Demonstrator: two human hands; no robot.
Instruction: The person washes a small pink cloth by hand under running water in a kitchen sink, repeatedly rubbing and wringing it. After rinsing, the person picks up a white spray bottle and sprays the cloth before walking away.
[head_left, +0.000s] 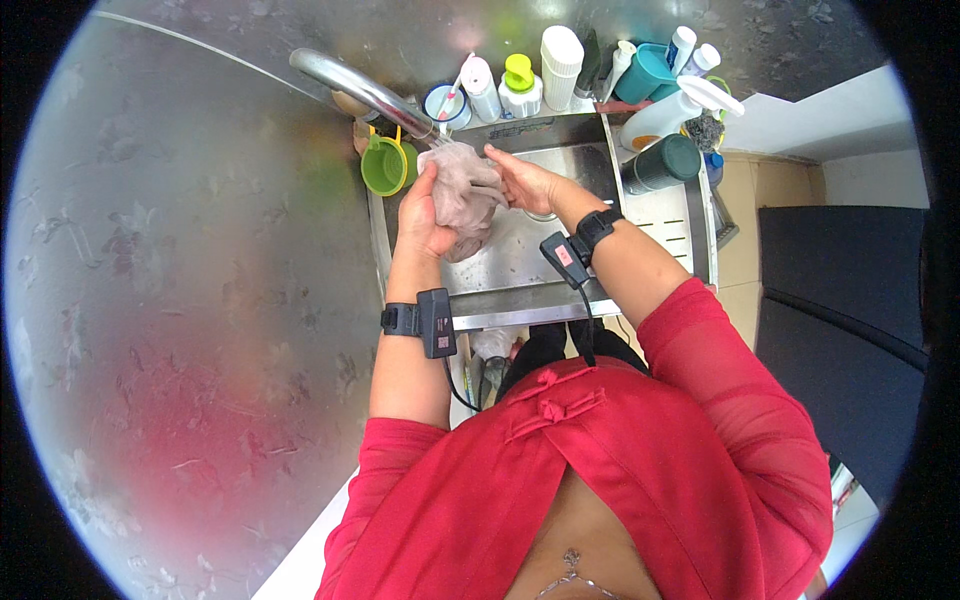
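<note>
A crumpled, pale pinkish-grey cloth (469, 191) hangs between my hands, over the left part of a stainless steel sink (525, 262). My left hand (424, 217) grips its left side, with the thumb lying on top. On the other side, my right hand (529, 180) holds the cloth's right edge between thumb and fingers. The chrome faucet spout (367, 94) reaches down to the top of the cloth, and water appears to run onto it. Beneath my right wrist, the drain (541, 216) is partly hidden.
A green cup (385, 166) stands left of the cloth. Along the back ledge are an enamel mug (450, 112), a pump bottle (520, 90) and a white container (561, 67). A dark green tumbler (660, 165) and a spray bottle (660, 116) stand on the right drainboard (667, 247).
</note>
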